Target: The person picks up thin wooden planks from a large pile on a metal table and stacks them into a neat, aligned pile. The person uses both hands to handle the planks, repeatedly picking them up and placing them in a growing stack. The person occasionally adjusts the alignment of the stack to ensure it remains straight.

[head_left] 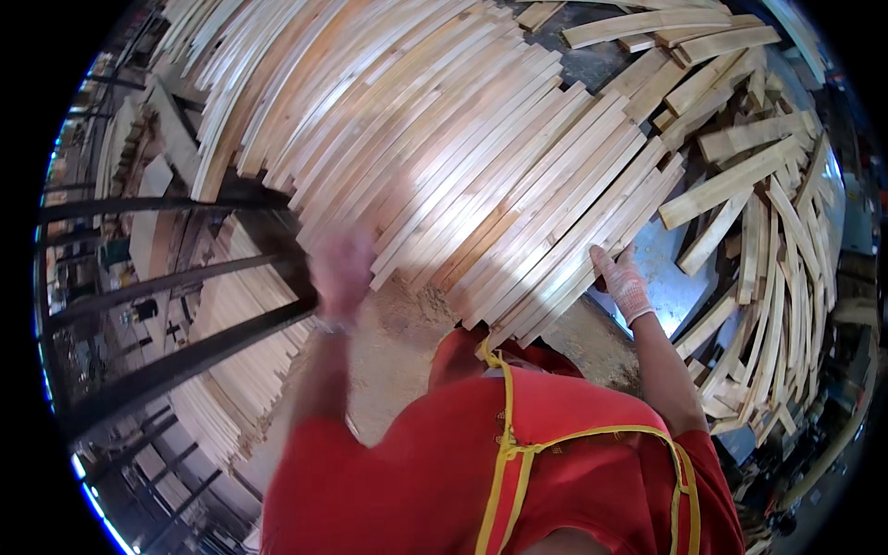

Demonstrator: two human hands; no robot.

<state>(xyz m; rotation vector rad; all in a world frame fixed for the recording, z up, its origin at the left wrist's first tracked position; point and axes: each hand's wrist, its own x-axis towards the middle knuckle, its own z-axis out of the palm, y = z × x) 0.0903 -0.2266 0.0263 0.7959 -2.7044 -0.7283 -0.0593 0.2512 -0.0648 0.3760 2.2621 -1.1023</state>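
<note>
A wide row of long, pale wooden strips (462,176) lies side by side in front of me, their near ends uneven. My left hand (344,270), smeared by motion, is at the near ends on the left side of the row; its fingers cannot be made out. At the row's right edge, my right hand (622,282) wears a whitish glove. Its thumb lies over the outermost wooden strip (575,289), with the other fingers along the strip's side, partly hidden.
Loose wooden pieces (772,222) are heaped to the right, beside a shiny metal surface (659,264). Dark metal bars (185,361) run along the left, with more stacked strips (240,347) beyond them. Sawdust (398,361) covers the surface near my body.
</note>
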